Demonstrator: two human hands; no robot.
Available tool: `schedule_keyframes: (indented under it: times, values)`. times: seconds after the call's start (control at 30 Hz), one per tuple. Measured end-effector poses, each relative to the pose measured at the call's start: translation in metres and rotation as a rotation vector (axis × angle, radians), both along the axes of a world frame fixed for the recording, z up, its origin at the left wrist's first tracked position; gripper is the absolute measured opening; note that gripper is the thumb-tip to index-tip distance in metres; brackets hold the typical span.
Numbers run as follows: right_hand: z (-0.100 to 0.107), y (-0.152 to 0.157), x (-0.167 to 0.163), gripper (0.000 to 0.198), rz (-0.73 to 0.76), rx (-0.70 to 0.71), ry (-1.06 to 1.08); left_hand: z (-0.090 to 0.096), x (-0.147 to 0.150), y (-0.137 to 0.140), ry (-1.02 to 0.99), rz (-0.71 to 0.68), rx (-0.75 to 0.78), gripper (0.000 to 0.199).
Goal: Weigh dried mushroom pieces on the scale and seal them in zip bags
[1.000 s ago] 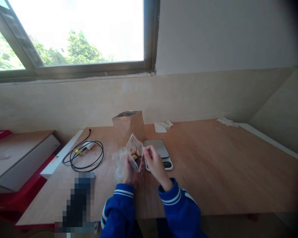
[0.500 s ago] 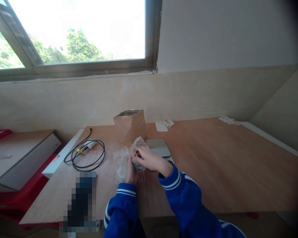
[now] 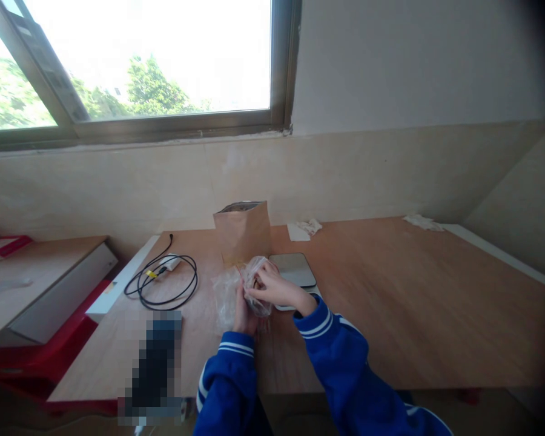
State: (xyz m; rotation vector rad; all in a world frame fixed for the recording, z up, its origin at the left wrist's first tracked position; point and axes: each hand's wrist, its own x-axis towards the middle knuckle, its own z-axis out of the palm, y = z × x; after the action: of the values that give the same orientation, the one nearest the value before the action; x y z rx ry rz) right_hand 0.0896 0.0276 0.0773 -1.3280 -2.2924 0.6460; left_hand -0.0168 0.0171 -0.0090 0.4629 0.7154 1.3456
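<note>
In the head view, a small, clear plastic bag [image 3: 262, 310] is on the near side of the upright brown paper pouch [image 3: 240, 233]. The left hand [image 3: 245, 312] holds this bag, its fingers around the bag's left side. The right hand [image 3: 272, 284] has bent fingers at the bag's opening; whether they grip something, I cannot tell. This hand mostly hides the contents, and it partly covers the white scale with grey square plate [image 3: 295, 266], nearer and to the right of the pouch.
</note>
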Motion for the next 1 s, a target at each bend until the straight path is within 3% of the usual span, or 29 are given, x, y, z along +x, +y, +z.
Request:
schedule_keyframes:
  times: [0.17, 0.33, 0.47, 0.63, 1.0]
  values:
    - [0.004, -0.002, 0.008, 0.037, 0.057, -0.028, 0.146, -0.002, -0.001, 0.0, -0.123, -0.011, -0.029, 0.038]
    - [0.004, -0.013, 0.01, 0.038, 0.109, -0.117, 0.37, -0.002, -0.001, 0.002, -0.134, 0.086, -0.056, 0.027]
    - [0.002, -0.016, 0.01, 0.039, 0.049, -0.141, 0.429, -0.004, -0.002, 0.002, -0.179, 0.045, -0.038, 0.028]
    - [0.007, -0.013, 0.012, 0.041, -0.083, -0.078, 0.483, -0.002, -0.002, 0.003, -0.208, 0.062, -0.041, 0.028]
    - [0.011, 0.008, 0.014, 0.042, -0.106, 0.019, 0.879, 0.004, -0.003, 0.002, -0.177, 0.116, -0.097, 0.031]
